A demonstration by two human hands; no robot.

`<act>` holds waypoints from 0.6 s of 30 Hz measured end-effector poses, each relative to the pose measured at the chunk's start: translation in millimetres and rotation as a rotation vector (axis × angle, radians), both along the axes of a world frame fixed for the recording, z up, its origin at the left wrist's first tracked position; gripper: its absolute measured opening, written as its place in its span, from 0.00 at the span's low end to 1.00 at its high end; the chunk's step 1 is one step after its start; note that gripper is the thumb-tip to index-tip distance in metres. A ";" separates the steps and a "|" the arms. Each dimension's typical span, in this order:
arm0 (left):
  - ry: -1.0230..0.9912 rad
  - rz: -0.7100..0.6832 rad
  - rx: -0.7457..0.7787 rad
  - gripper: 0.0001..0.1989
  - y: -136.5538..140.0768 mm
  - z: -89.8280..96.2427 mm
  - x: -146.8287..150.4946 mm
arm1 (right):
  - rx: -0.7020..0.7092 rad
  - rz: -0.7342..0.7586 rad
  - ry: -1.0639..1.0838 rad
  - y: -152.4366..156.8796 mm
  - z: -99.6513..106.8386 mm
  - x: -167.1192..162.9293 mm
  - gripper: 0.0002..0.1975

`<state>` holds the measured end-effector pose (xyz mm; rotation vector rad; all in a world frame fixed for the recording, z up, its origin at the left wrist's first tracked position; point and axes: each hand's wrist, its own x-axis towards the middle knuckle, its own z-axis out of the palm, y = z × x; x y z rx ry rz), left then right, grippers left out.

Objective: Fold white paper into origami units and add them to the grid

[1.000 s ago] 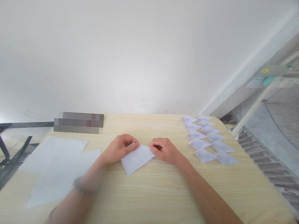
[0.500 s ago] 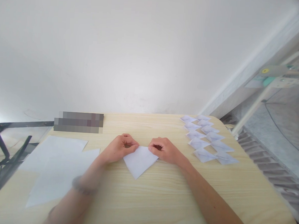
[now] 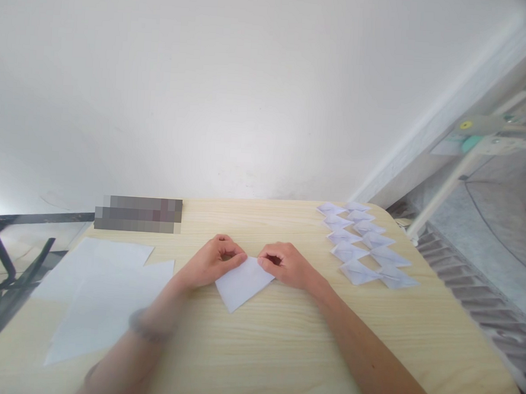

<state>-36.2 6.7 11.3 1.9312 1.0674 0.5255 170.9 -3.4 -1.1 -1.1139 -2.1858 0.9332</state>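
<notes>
A small folded sheet of white paper (image 3: 243,287) is held between my hands over the middle of the table, one corner pointing toward me. My left hand (image 3: 214,260) pinches its far left edge with thumb and fingers. On the far right edge, my right hand (image 3: 286,264) grips the paper the same way, its fingers curled. The two thumbs are close together at the top of the paper, and the fingertips behind it are hidden.
Two rows of folded white paper pieces (image 3: 360,272) lie at the right of the wooden table (image 3: 279,364). Flat white sheets (image 3: 105,294) overlap at the left. A blurred-out dark object (image 3: 138,215) sits at the back left, near the wall (image 3: 260,102).
The folded paper has turned slightly, its near corner shifting left. My hands have drawn a little closer together at its top edge, both still pinching it.
</notes>
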 end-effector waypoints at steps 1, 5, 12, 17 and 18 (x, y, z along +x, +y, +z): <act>-0.009 0.002 -0.014 0.14 0.1 0.2 -0.6 | -0.004 0.007 -0.006 0.2 0.1 0.8 0.08; -0.061 0.006 -0.080 0.16 1.2 3.6 -5.0 | -0.097 0.033 0.015 2.2 -0.1 7.6 0.07; -0.073 -0.011 -0.083 0.17 1.9 5.5 -6.8 | -0.158 0.047 0.070 2.5 2.9 11.1 0.09; -0.018 -0.009 0.031 0.13 -1.1 3.1 0.9 | 0.040 0.012 -0.029 -1.8 2.2 0.0 0.10; -0.001 -0.011 0.051 0.13 -1.5 2.3 2.4 | 0.082 0.009 -0.053 -2.3 1.3 -2.0 0.09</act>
